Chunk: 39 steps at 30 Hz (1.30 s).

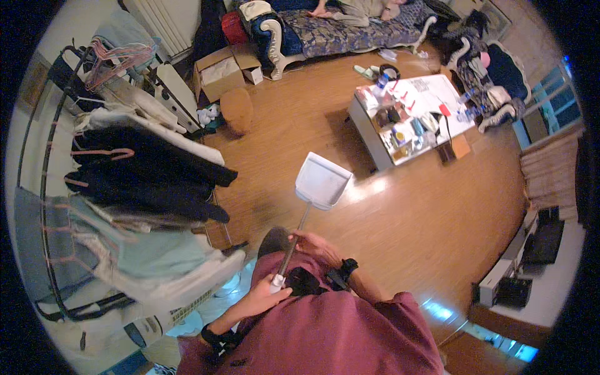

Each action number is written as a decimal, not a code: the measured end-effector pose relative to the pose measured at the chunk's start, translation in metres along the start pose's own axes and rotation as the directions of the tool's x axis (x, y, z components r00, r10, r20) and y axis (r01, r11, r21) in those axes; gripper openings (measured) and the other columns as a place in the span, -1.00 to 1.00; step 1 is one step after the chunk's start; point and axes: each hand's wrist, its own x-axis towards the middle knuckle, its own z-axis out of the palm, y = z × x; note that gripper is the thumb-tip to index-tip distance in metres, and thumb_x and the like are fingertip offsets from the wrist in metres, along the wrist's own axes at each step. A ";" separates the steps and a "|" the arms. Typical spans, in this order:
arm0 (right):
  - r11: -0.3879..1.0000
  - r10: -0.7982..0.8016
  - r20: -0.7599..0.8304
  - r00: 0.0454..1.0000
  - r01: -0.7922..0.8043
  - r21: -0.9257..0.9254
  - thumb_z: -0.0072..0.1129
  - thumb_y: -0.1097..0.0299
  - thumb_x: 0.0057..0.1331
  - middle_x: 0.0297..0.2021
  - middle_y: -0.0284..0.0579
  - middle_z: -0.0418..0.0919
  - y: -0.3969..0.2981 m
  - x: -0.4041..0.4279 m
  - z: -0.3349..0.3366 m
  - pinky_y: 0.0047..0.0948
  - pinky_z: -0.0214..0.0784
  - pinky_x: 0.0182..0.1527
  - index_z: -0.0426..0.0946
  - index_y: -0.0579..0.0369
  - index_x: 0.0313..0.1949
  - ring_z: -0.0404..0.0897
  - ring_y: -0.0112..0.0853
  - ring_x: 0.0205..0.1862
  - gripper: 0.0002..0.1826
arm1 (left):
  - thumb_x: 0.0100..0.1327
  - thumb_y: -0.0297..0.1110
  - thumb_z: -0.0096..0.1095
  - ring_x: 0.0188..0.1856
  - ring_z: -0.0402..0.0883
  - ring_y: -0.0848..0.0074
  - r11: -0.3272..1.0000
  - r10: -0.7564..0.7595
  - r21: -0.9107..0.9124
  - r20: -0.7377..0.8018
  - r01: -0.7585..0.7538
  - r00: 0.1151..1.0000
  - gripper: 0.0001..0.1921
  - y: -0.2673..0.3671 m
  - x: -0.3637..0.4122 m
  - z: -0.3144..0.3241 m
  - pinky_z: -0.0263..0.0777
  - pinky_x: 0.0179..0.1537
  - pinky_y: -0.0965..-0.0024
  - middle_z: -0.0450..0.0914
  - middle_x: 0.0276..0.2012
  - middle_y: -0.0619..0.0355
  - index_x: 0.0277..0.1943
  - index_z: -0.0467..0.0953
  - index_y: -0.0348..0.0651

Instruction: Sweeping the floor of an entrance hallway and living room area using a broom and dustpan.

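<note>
A white long-handled dustpan [323, 181] is held out in front of me, its pan over the wooden floor [276, 140]. My left hand [265, 296] is closed around the white end of its handle, close to my body. Farther up, my right hand [311, 243] holds the thin metal shaft. Whether the pan touches the floor I cannot tell. Both wrists wear black bands.
A clothes rack [51, 187] with hanging garments stands at left. Behind it are an open cardboard box [220, 77] and a brown stool [236, 110]. A cluttered low table [384, 154] stands ahead right; a person [358, 13] lies on the sofa [328, 42]. A TV cabinet [490, 286] is at right.
</note>
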 end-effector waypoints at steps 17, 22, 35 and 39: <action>0.980 0.195 0.156 0.968 -0.185 -0.079 -0.07 0.21 0.25 -0.43 -0.32 0.50 -0.349 0.321 0.034 -0.64 0.32 -0.45 0.40 0.02 -0.28 0.42 -0.54 -0.48 -0.81 | 0.15 -0.16 0.13 -0.59 0.30 0.71 0.978 -0.003 -0.209 0.028 0.008 1.000 -0.75 0.235 0.296 -0.227 0.17 -0.60 0.62 0.34 -0.60 0.33 -0.32 0.30 -0.13; 0.997 0.075 0.149 0.986 -0.072 -0.027 -0.05 0.28 0.25 -0.40 -0.31 0.52 -0.480 0.369 0.024 -0.60 0.27 -0.45 0.39 0.05 -0.30 0.43 -0.55 -0.44 -0.86 | 0.16 -0.19 0.12 -0.61 0.30 0.72 0.993 -0.005 -0.117 0.041 0.010 0.999 -0.77 0.301 0.407 -0.271 0.18 -0.61 0.62 0.33 -0.62 0.33 -0.32 0.31 -0.13; 0.974 -0.074 -0.014 0.997 0.075 0.216 -0.13 0.28 0.27 -0.51 -0.20 0.48 -0.738 0.484 -0.067 -0.56 0.32 -0.44 0.41 0.22 -0.36 0.40 -0.46 -0.54 -0.76 | 0.18 -0.35 0.07 -0.69 0.27 0.73 0.987 -0.014 -0.155 0.221 0.049 0.975 -0.86 0.501 0.684 -0.333 0.13 -0.68 0.63 0.30 -0.68 0.33 -0.33 0.29 -0.19; 0.971 -0.131 0.053 0.990 0.117 0.209 -0.10 0.29 0.25 -0.54 -0.23 0.46 -0.822 0.489 -0.087 -0.60 0.27 -0.48 0.41 0.20 -0.37 0.37 -0.47 -0.58 -0.78 | 0.16 -0.34 0.09 -0.71 0.25 0.75 0.991 -0.085 -0.084 0.243 0.108 0.966 -0.86 0.549 0.765 -0.348 0.09 -0.71 0.65 0.28 -0.71 0.35 -0.34 0.30 -0.16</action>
